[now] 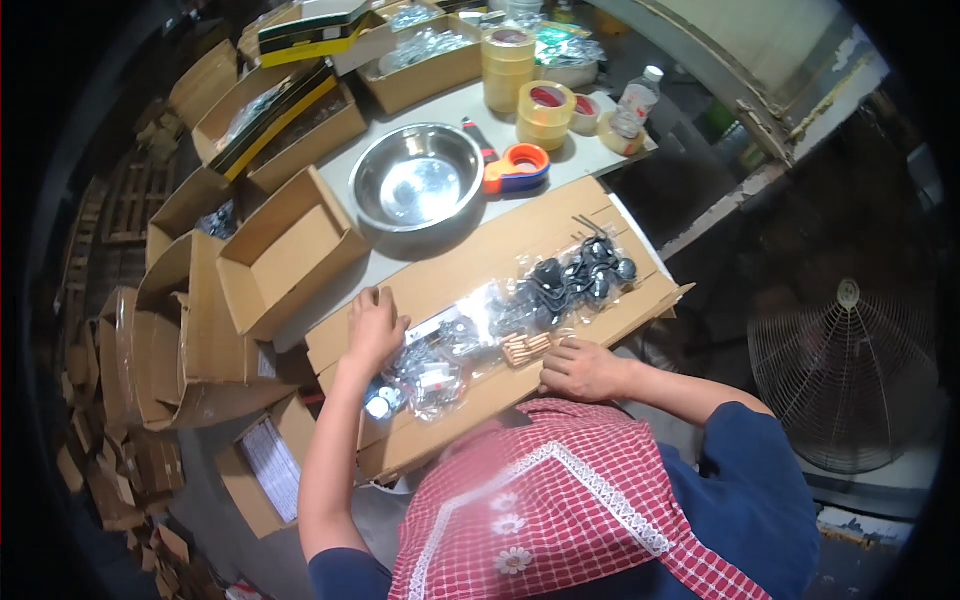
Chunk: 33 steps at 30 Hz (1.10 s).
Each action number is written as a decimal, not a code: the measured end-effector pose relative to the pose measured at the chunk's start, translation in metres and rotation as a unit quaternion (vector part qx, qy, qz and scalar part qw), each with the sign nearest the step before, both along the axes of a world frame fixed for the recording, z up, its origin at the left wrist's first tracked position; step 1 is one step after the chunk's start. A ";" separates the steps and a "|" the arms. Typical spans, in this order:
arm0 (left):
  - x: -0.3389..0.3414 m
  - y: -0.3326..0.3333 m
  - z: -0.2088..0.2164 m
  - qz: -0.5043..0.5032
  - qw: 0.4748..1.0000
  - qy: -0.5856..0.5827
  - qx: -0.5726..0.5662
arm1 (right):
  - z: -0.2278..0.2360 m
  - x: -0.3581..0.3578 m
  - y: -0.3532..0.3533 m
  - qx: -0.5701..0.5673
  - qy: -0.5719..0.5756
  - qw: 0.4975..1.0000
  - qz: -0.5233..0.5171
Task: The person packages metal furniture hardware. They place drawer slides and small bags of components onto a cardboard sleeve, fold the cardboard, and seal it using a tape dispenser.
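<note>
A flat cardboard box (470,262) lies across the table in front of me, with several clear plastic bags of parts on it. My left hand (376,327) rests at the left part of the cardboard, thumb apart from the bent fingers, beside a clear bag of small parts (430,375). Near the front edge, my right hand (582,370) is closed, its fingers curled under; whatever they grip is hidden. Just left of it lies a bunch of short wood-coloured pegs (525,348). Black round parts with bent rods (590,272) lie in clear plastic toward the right end.
A steel bowl (418,178), an orange-and-blue tape dispenser (518,168), tape rolls (546,115) and a plastic bottle (637,98) stand behind the cardboard. Open cartons (290,250) crowd the left side. A caged fan (845,375) stands at right.
</note>
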State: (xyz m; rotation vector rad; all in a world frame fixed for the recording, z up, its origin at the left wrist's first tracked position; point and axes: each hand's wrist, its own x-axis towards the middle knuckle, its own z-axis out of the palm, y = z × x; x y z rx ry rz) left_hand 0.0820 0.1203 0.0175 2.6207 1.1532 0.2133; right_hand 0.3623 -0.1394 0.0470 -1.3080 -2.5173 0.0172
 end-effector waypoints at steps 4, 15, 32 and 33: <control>0.013 0.012 0.015 -0.006 0.998 0.061 -0.034 | -0.002 0.001 -0.010 0.016 0.016 0.998 -0.056; -0.011 -0.073 0.063 -0.259 0.963 0.051 0.048 | 0.006 0.003 0.037 0.135 0.071 0.984 -0.094; -0.025 -0.142 0.034 -0.095 0.989 0.019 0.112 | 0.008 0.008 0.055 0.080 0.012 0.990 -0.116; -0.023 -0.142 0.034 -0.096 0.989 -0.007 0.115 | 0.008 0.008 0.054 0.107 0.007 0.993 -0.048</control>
